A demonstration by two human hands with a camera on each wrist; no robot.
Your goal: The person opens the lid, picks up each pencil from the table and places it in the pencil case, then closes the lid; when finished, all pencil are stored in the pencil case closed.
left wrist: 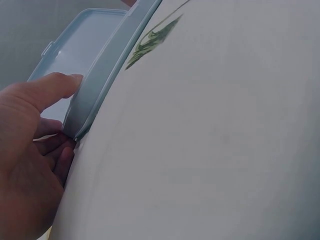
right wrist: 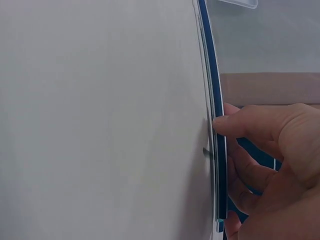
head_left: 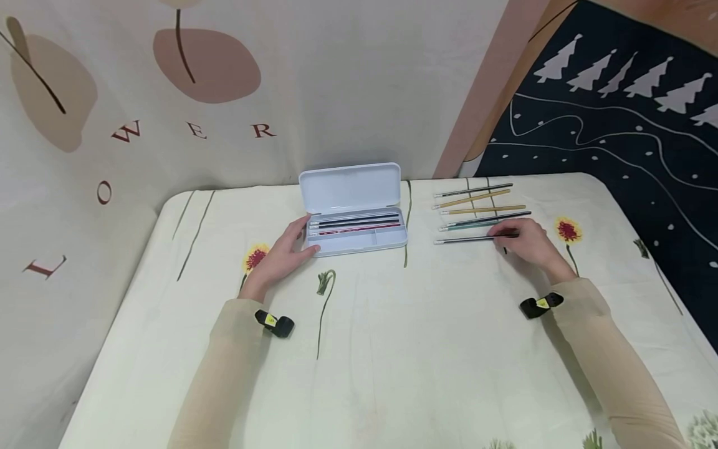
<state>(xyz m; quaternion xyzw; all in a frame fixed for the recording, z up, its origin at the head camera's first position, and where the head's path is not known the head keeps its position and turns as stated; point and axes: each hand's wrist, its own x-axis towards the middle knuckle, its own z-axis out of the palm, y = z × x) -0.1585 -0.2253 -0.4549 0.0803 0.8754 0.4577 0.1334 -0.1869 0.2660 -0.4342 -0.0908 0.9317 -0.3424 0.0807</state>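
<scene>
My left hand [head_left: 284, 252] grips the left end of the pale blue pencil case [head_left: 342, 241], which lies on the white tablecloth [head_left: 381, 337] at the centre of the frame, a little above the middle. The left wrist view shows my thumb on the case's long front side and my fingers round its end corner. The lid [head_left: 350, 190] stands raised at the back, and several pencils, one of them red, lie lengthwise in the rear compartment.

Right of centre, my right hand [head_left: 527, 243] pinches a dark pencil [head_left: 468, 239] between thumb and fingers near its right end; its pale tip points left, towards the case. I can't quite tell whether it touches the cloth. Just above it in the frame lie the loose pencils [head_left: 482, 211], dark, yellow and teal, roughly side by side.

My hands are well apart, my forearms reaching up from the lower left and lower right, each wrist wearing a small black camera [head_left: 275, 323].
</scene>
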